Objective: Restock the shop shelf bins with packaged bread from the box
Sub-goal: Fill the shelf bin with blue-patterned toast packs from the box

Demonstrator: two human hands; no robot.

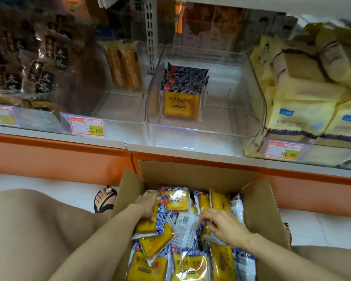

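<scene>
White shop shelf (190, 152) with an orange skirt runs across the view above a pale tiled floor (49, 181), carrying clear bins with price tags (86, 126) at its front edge. The middle bin (249, 98) is nearly bare: a short stack of blue-and-yellow packets (182, 94) leans against its left half. The neighbouring bin on the right is piled with pale yellow packs (304, 116). Below the shelf's front edge stands the open cardboard box (259, 207), full of the same bread packets (188, 264). This looks like the picking-up step. The left hand (147, 204) curls round a few packets (146, 226) at the box's left side. The right hand (226, 225) has bent fingers at the edge of a turned-over packet (185, 221); I cannot tell whether it has a grip. Next, the gathered packets likely need lifting clear of the box's far flap and standing in the bin's open right half.
</scene>
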